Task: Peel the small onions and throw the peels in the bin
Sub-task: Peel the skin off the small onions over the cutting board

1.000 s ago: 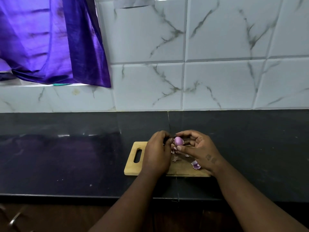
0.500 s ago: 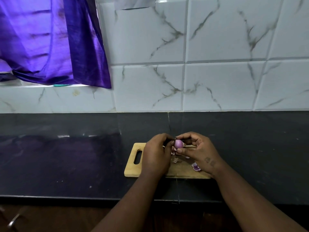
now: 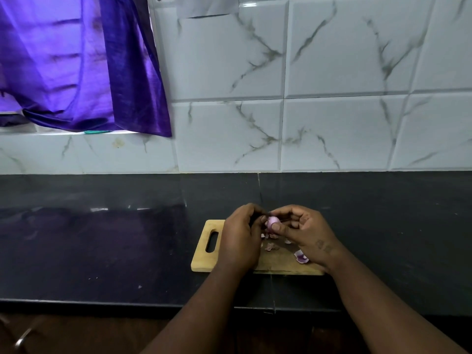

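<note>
A small round onion (image 3: 272, 222), glossy pale purple, sits pinched between thumb and curled fingers of the right hand (image 3: 305, 235), above a rectangular wooden cutting board (image 3: 204, 261). The left hand (image 3: 240, 238) curls against it, fingertips touching its skin. Thin papery peels (image 3: 301, 256) lie scattered on the board, on a polished black counter (image 3: 102, 251).

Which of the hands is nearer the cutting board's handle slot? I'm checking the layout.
Left. The left hand sits just beside the handle slot; the right hand is farther along the cutting board.
</note>
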The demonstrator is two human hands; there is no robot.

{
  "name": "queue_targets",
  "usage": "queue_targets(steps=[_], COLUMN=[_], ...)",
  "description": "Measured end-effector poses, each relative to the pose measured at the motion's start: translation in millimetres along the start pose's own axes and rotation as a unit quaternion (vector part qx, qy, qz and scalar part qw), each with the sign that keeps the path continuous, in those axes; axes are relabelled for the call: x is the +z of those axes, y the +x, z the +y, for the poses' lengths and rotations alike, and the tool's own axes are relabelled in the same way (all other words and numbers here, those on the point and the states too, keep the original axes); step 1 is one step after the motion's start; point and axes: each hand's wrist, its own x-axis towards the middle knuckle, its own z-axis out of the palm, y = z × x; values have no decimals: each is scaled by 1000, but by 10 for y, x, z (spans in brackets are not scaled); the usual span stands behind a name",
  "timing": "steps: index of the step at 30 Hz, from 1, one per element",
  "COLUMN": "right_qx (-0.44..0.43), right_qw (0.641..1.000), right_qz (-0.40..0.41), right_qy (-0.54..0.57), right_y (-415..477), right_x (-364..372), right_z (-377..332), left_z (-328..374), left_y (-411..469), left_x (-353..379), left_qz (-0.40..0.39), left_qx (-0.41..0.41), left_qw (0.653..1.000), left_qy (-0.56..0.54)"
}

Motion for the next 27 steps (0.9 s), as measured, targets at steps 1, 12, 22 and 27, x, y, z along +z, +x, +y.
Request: queue_targets(steps=[1, 12, 22, 27], right_qx=[1, 20, 2, -1], right_qw=[1000, 1000, 1000, 1000], right_qz=[1, 20, 18, 6], right_qy=[3, -2, -22, -10], right_y=[-3, -5, -9, -13], right_x=[-5, -4, -2, 3], right_z=[7, 18, 10, -23], left_z=[-5, 50, 91, 75], left_y=[3, -23, -35, -19], left_x=[-1, 7, 36, 27], left_qz=[1, -23, -2, -7], left_qx=[-2, 9, -24, -20], left_qw=[1000, 1000, 996, 999], left_qy=[-3, 15, 83, 49])
